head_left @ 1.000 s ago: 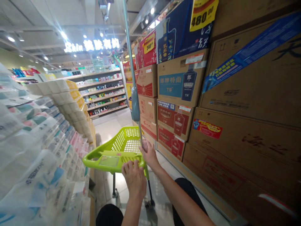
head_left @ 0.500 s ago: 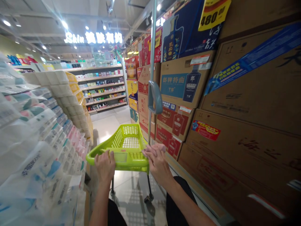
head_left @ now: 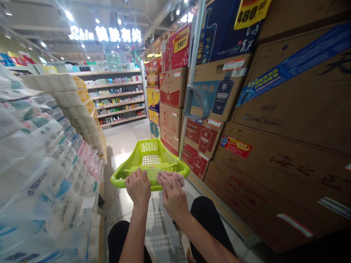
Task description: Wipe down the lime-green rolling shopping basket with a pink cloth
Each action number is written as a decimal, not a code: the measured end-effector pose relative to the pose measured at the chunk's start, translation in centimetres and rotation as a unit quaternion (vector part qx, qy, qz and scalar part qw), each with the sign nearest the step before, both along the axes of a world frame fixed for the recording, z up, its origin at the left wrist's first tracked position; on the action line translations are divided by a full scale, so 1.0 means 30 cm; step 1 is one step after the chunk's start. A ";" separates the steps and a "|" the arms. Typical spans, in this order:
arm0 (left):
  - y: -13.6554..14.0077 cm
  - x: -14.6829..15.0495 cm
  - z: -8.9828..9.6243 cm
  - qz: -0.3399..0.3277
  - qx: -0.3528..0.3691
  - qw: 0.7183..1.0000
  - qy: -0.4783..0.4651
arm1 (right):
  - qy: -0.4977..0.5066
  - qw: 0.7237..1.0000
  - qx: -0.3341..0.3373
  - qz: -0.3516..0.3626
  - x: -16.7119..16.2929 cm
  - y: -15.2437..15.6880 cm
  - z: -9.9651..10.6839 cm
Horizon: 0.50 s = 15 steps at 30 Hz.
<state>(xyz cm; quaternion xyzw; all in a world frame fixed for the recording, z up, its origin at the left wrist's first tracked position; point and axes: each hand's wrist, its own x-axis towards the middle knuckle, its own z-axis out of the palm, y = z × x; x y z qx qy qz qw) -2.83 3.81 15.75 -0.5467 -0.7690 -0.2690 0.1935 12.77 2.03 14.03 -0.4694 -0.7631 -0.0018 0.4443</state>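
Observation:
In front of me stands a lime-green shopping cart (head_left: 149, 148) with a perforated plastic basket, and nothing shows inside it. My left hand (head_left: 139, 187) is closed over the middle of its handle bar (head_left: 117, 182), knuckles up. Close beside it, my right hand (head_left: 173, 195) presses a crumpled pale pink cloth (head_left: 179, 179) onto the same bar, right of the middle. The fingers lie bent over the cloth and partly hide it.
Stacked cartons (head_left: 287, 146) rise along the right side, with a metal pole (head_left: 195, 58) bearing a grey loop handle (head_left: 196, 102). Plastic-wrapped paper packs (head_left: 52, 175) line the left. Ahead, shelves (head_left: 117, 87) hold small boxes beyond the tiled floor (head_left: 123, 137).
My right hand and the pink cloth have slid left along the handle bar, away from its right end. My hands are now closer together. The cart sits farther right in view.

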 end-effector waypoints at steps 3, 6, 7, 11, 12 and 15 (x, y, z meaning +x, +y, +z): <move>-0.028 -0.016 -0.023 -0.065 0.017 0.998 0.016 | 0.070 0.994 0.000 -0.086 0.066 0.067 -0.006; -0.041 -0.009 -0.030 -0.063 0.025 0.998 0.018 | 0.132 0.982 0.009 -0.132 0.068 0.102 -0.015; -0.040 0.001 -0.027 -0.054 0.027 0.998 0.016 | 0.136 0.983 0.010 -0.121 0.040 0.094 -0.018; -0.035 0.035 -0.007 -0.054 0.020 0.998 0.032 | 0.091 0.996 0.002 0.008 -0.095 0.042 -0.026; -0.036 0.035 -0.003 -0.063 0.013 0.997 0.039 | 0.081 0.996 0.004 0.022 -0.100 0.046 -0.025; -0.042 0.024 0.003 -0.076 0.005 0.996 0.046 | 0.071 0.997 0.012 -0.031 -0.011 0.119 -0.019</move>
